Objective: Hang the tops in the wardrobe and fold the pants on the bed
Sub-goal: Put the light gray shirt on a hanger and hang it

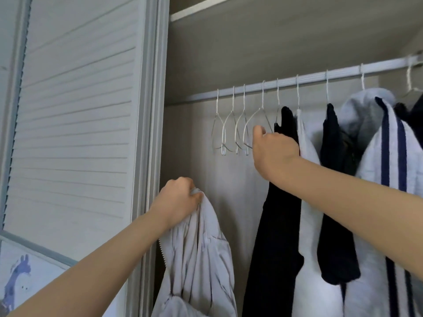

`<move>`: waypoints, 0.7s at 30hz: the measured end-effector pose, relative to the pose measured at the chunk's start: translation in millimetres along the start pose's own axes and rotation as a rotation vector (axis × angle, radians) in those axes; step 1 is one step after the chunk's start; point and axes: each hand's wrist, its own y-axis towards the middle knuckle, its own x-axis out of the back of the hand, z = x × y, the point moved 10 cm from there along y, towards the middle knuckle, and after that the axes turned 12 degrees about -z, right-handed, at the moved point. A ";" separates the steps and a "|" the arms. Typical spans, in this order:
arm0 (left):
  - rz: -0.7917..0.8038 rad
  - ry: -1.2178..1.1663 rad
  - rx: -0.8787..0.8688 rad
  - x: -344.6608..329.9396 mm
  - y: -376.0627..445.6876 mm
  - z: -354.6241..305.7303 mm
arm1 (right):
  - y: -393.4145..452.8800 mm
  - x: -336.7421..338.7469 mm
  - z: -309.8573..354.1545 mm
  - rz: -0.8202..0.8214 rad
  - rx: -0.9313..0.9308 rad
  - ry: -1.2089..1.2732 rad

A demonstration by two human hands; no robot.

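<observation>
Head view: left hand (pixel 177 201) bunches the limp pale lilac zip-up jacket (pixel 196 259) at six o'clock; right hand (pixel 272 154) curls around an empty wire hanger (pixel 253 124). Soft, light; best gripped by the collar.

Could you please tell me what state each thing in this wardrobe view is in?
Left hand: grips the pale zip jacket, not yet hung.
Right hand: curled at an empty wire hanger on the rail.
Other empty hangers: hanging bare.
Black garment: hung.
Striped grey top: hung.
Wardrobe door: slid open.
</observation>
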 end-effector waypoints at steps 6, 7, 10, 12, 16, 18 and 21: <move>0.063 -0.078 0.038 -21.8 9.3 10.9 | 59.1 15.6 5.2 -0.078 -0.109 0.133; 0.065 -0.089 0.039 -24.9 9.3 12.3 | 68.6 10.0 3.0 -0.023 -0.128 0.159; 0.038 -0.075 -0.005 -26.9 9.2 11.9 | 82.0 -14.0 0.3 0.169 -0.149 0.213; 0.009 -0.063 -0.051 -23.8 9.4 9.2 | 86.7 -29.2 -5.6 0.205 -0.188 0.234; -0.047 -0.086 -0.090 -13.9 10.3 6.4 | 84.4 -49.7 -27.6 0.163 -0.360 0.323; -0.072 -0.085 -0.098 -10.0 11.8 7.5 | 84.3 -56.0 -34.6 0.123 -0.399 0.321; -0.076 -0.090 -0.089 -9.5 12.4 11.8 | 82.4 -66.8 -40.2 0.104 -0.462 0.354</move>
